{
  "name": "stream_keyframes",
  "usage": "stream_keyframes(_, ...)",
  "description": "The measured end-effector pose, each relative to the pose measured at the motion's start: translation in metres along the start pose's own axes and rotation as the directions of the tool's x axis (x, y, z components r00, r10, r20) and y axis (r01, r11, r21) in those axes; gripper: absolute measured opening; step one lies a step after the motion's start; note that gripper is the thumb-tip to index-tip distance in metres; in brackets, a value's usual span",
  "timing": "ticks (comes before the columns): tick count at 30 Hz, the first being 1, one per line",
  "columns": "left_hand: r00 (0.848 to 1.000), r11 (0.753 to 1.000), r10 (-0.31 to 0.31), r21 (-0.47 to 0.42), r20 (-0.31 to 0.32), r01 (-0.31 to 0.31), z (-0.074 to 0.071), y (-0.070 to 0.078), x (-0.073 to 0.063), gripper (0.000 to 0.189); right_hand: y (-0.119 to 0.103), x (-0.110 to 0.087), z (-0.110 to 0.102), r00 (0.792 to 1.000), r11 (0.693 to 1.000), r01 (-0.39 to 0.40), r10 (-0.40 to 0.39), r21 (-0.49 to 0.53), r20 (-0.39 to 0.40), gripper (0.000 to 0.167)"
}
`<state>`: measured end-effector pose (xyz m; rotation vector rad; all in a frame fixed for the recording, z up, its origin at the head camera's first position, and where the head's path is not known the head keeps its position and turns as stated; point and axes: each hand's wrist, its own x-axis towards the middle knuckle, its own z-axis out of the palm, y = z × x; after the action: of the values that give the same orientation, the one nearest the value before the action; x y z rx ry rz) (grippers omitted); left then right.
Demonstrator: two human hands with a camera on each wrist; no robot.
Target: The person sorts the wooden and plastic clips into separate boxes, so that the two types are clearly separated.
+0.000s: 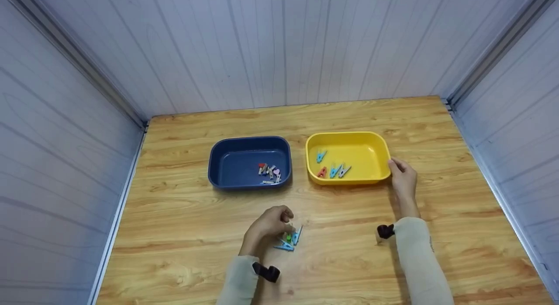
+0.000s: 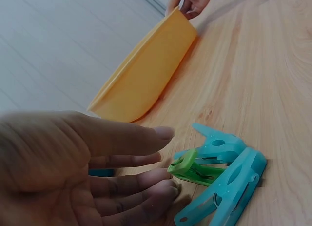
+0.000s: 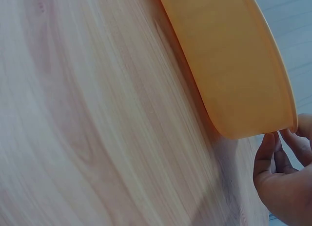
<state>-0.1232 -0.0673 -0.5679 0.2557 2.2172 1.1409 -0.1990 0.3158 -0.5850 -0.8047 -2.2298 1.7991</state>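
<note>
My left hand (image 1: 270, 222) is beside a small group of clothespins on the table. In the left wrist view its thumb and fingers are parted around the end of a small green clothespin (image 2: 187, 168), fingertips right at it. Two larger light-blue clothespins lie against the green one, a nearer one (image 2: 234, 187) and a farther one (image 2: 219, 147). My right hand (image 1: 404, 178) pinches the right end of the yellow tub (image 1: 364, 156) at its rim, thumb on top and fingers under the lip. Inside that tub lie several plastic clothespins, blue, red and greyish.
Left of the yellow tub stands a dark blue tub (image 1: 238, 163) with several small wooden clips (image 1: 270, 171), some bearing red or pink hearts. The wooden table (image 1: 183, 235) meets pale panelled walls (image 1: 262, 47) at the back and both sides.
</note>
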Motion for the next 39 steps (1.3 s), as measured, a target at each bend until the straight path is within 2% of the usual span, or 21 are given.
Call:
stream_keyframes(5, 0.999, 0.998, 0.017, 0.061, 0.033, -0.019, 0.0006, 0.0000, -0.0008, 0.035, 0.0011, -0.0001, -0.0005, 1.000, 0.999, 0.025, -0.025, -0.022, -0.006, 0.043)
stream_keyframes(10, 0.999, 0.994, 0.030, 0.100, 0.039, -0.034, 0.0018, -0.0008, -0.0026, 0.033, 0.0020, 0.0005, -0.0005, 0.999, 0.998, 0.035, -0.035, -0.048, -0.008, 0.043)
stream_keyframes(17, 1.000, 0.995, 0.001, 0.095, 0.031, -0.004, 0.0034, -0.0002, -0.0031, 0.027, 0.0013, 0.0009, -0.0003, 0.999, 0.998, 0.042, -0.042, -0.055, -0.010, 0.044)
stream_keyframes(25, 1.000, 0.992, 0.020, 0.122, 0.015, -0.022, 0.0059, 0.0005, -0.0037, 0.030, 0.0012, 0.0009, -0.0006, 0.999, 0.998, 0.042, -0.042, -0.054, 0.000, 0.044)
stream_keyframes(31, 1.000, 0.993, -0.017, 0.119, 0.005, 0.016, 0.0073, 0.0019, -0.0039, 0.023, 0.0020, 0.0012, -0.0007, 0.997, 0.996, 0.070, -0.071, -0.053, -0.016, 0.043)
stream_keyframes(39, 0.999, 0.996, -0.024, 0.082, 0.028, 0.021, 0.0077, 0.0033, -0.0028, 0.023, 0.0012, -0.0008, -0.0005, 0.999, 0.999, 0.034, -0.034, -0.033, -0.002, 0.043)
